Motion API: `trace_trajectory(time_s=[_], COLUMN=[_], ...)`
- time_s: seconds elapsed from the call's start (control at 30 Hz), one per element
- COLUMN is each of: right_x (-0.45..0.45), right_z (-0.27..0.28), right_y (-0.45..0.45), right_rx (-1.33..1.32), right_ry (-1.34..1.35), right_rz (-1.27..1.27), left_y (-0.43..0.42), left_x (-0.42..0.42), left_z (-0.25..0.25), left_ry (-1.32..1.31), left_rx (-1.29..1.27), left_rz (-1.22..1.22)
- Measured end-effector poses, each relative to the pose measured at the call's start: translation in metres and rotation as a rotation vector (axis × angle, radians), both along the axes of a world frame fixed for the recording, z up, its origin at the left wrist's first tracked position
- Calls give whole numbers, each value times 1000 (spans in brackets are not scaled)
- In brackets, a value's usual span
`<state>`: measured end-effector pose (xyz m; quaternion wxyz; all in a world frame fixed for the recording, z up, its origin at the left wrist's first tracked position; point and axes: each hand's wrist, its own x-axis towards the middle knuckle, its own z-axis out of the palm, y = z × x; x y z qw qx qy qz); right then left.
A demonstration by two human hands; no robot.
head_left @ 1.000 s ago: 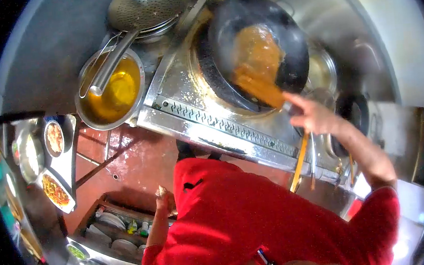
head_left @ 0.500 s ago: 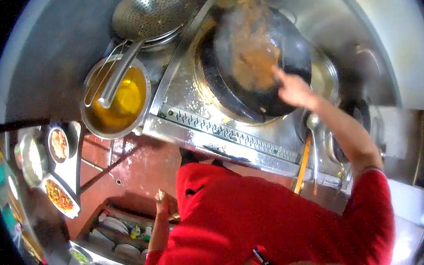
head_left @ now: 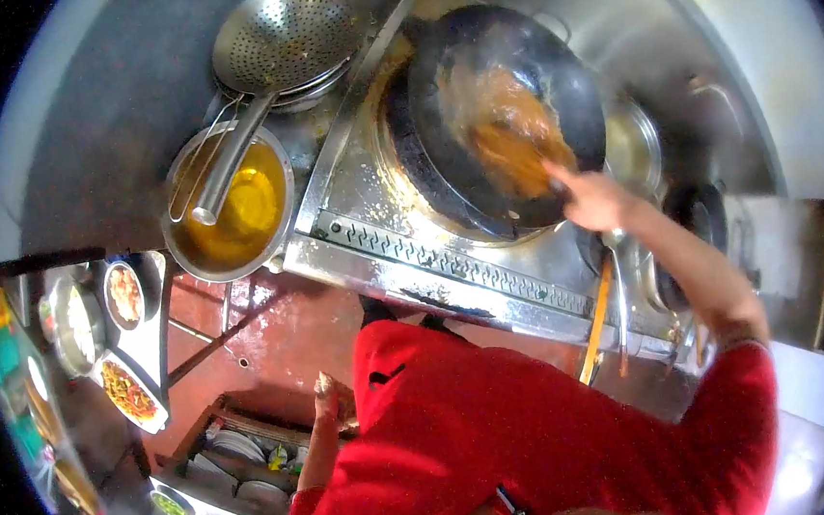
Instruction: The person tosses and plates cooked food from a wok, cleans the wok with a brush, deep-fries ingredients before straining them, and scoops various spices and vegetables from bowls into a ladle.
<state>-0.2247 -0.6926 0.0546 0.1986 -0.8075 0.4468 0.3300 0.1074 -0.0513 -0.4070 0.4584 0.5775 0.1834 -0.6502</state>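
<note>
A black wok (head_left: 453, 157) rests tilted on the stove, with brown liquid (head_left: 491, 87) swirling and steaming inside. My right hand (head_left: 593, 197) is closed on a brown brush (head_left: 510, 153), whose fanned end lies in the liquid near the wok's lower right side. The brush is blurred by motion. My left hand (head_left: 328, 400) hangs low beside the red shirt, away from the stove; its fingers are too small and partly hidden to tell what they do.
A bowl of yellow oil (head_left: 212, 239) stands left of the stove, with a perforated strainer (head_left: 293, 34) above it and its handle across the bowl. A ladle (head_left: 620, 290) and a yellow stick (head_left: 599, 315) lie right. Food dishes (head_left: 133, 396) stand far left.
The brush in my right hand swept up the wok and is now back lower down. The liquid that was spread toward the far rim has gathered nearer the middle. My left hand stays low.
</note>
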Motion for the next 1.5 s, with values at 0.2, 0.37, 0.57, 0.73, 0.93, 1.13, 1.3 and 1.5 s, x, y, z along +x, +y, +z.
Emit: trace_trajectory(time_s=[0.2, 0.37, 0.57, 0.73, 0.93, 1.13, 1.3, 1.5], right_x=[-34, 33, -27, 34, 58, -15, -58, 18], right_z=[-42, -6, 12, -20, 5, 71, -15, -29], right_y=[-50, -24, -3, -57, 36, 75, -60, -12], right_rx=[-132, -27, 21, -141, 141, 253, -237, -173], right_ry=[-221, -155, -15, -95, -134, 130, 166, 35], right_rz=[98, -291, 43, -299, -493, -328, -69, -33], left_y=[-1, -28, -50, -35, -27, -65, -67, -23], left_x=[-6, 9, 8, -9, 2, -9, -13, -6], left_z=[0, 25, 51, 48, -10, 39, 73, 40], left_ry=[-274, -254, -118, -175, -141, -339, -160, -176], left_rx=[133, 293, 376, 273, 5, 368, 250, 252], left_rz=[-269, -320, -441, -207, -258, -489, -245, -166])
